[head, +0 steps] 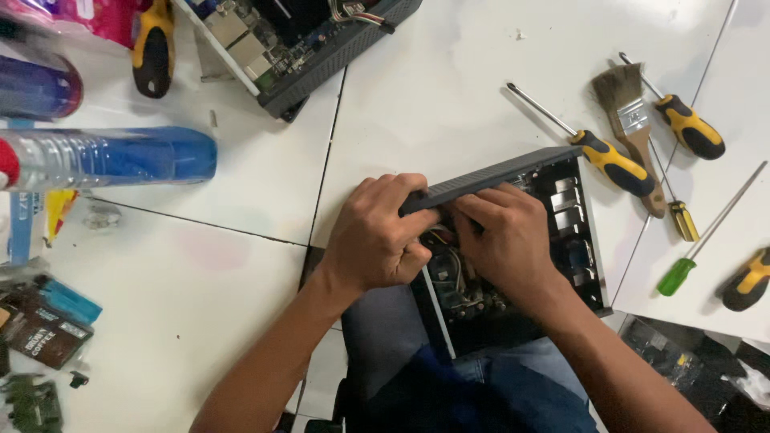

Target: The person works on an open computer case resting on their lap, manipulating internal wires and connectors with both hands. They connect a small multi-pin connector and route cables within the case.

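Head view looks straight down on our two hands working at one opened black device case (pixel 581 240), which rests tilted against our lap at the edge of a white table (pixel 449 88); our left hand (pixel 375 240) curls closed around the near end of the case's dark grey ribbed edge, thumb and fingers wrapped over it; our right hand (pixel 507 240) lies just beside it, fingers bent down into the case's interior, pressed to the parts under the same edge, though we cannot tell whether it pinches anything; the two hands touch at the knuckles, and the case stretches away from them to the right, its row of metal port shields showing bare beyond our right hand. We count a second opened case (pixel 309 48) at the top of the table, well apart; four screwdrivers with yellow and black handles, one (pixel 152 48) by that second case, one (pixel 613 164) just beyond the case in our grip, one (pixel 688 127) further right, one (pixel 746 281) at the right edge; one green-handled screwdriver (pixel 682 273); one small yellow-handled screwdriver (pixel 682 220); one paintbrush (pixel 630 116) lying between the screwdrivers; one blue plastic bottle (pixel 120 159) on its side at the left.
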